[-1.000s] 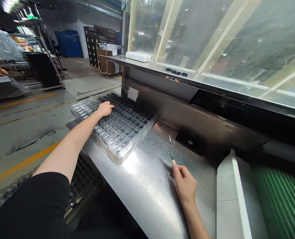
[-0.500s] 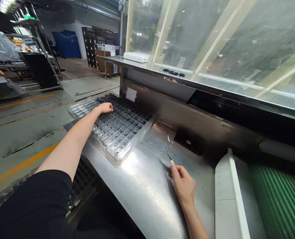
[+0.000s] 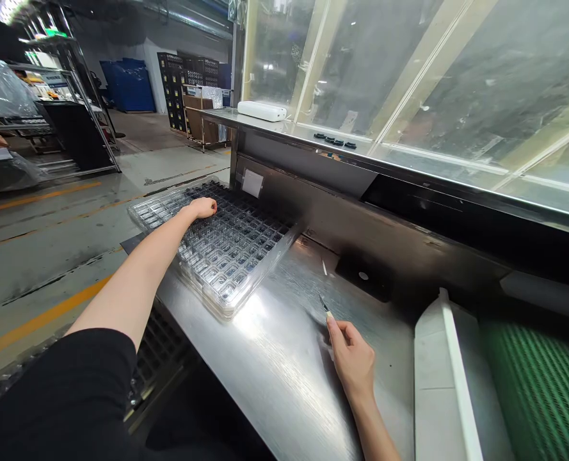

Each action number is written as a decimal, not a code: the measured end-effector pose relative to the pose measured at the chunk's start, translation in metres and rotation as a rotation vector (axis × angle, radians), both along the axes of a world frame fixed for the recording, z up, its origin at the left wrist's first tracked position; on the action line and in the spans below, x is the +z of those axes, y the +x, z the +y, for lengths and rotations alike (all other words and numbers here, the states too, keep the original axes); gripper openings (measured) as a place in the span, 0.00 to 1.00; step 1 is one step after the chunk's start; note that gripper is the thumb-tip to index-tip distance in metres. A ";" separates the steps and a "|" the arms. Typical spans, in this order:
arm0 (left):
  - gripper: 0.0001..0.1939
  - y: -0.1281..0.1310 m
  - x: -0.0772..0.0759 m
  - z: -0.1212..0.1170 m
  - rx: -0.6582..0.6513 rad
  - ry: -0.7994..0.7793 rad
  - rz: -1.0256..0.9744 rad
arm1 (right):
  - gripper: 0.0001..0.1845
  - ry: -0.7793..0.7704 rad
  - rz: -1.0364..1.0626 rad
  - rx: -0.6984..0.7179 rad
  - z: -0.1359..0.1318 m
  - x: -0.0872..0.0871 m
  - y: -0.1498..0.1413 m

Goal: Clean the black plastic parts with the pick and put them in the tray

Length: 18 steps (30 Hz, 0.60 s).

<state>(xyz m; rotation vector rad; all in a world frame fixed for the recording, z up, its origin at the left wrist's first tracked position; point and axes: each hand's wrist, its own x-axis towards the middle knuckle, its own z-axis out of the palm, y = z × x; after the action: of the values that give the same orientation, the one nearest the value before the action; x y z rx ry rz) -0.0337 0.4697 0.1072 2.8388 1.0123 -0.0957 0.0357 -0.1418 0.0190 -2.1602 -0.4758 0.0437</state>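
little moved, both hands stay put | left hand [image 3: 202,207] flat, unclenched on clear tray [image 3: 226,240]: light, flexible, lift by rim | right hand [image 3: 351,355] pinching thin tool [image 3: 326,307] on worktop [image 3: 284,346]

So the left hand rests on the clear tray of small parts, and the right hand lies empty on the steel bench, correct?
Not quite. The head view shows the right hand pinching a thin pointed tool. The left hand does rest on the clear tray, on the steel bench.
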 end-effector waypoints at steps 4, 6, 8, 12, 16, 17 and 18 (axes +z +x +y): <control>0.18 0.006 0.007 0.001 0.005 -0.003 0.039 | 0.39 0.005 0.008 0.004 0.000 0.000 0.000; 0.17 0.010 0.011 0.001 0.009 -0.006 0.057 | 0.40 0.007 -0.005 0.006 -0.001 -0.001 0.001; 0.16 0.015 0.013 0.000 0.013 -0.005 0.071 | 0.41 0.000 -0.020 0.003 -0.001 -0.001 0.001; 0.17 0.021 0.012 -0.003 0.021 0.009 0.079 | 0.41 -0.013 -0.032 0.010 -0.002 -0.002 0.001; 0.17 0.014 0.008 -0.002 0.022 0.033 0.014 | 0.41 -0.011 -0.036 0.018 -0.002 -0.001 0.000; 0.16 0.011 0.008 0.000 0.028 0.042 -0.015 | 0.41 -0.008 -0.041 0.021 -0.001 0.000 0.000; 0.14 0.008 0.009 0.002 0.039 0.053 -0.047 | 0.41 -0.006 -0.047 0.025 -0.001 0.000 0.000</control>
<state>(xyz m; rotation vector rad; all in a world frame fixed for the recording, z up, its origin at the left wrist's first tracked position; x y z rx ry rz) -0.0254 0.4715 0.1162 2.8524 1.0755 0.0012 0.0353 -0.1430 0.0189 -2.1646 -0.5301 0.0085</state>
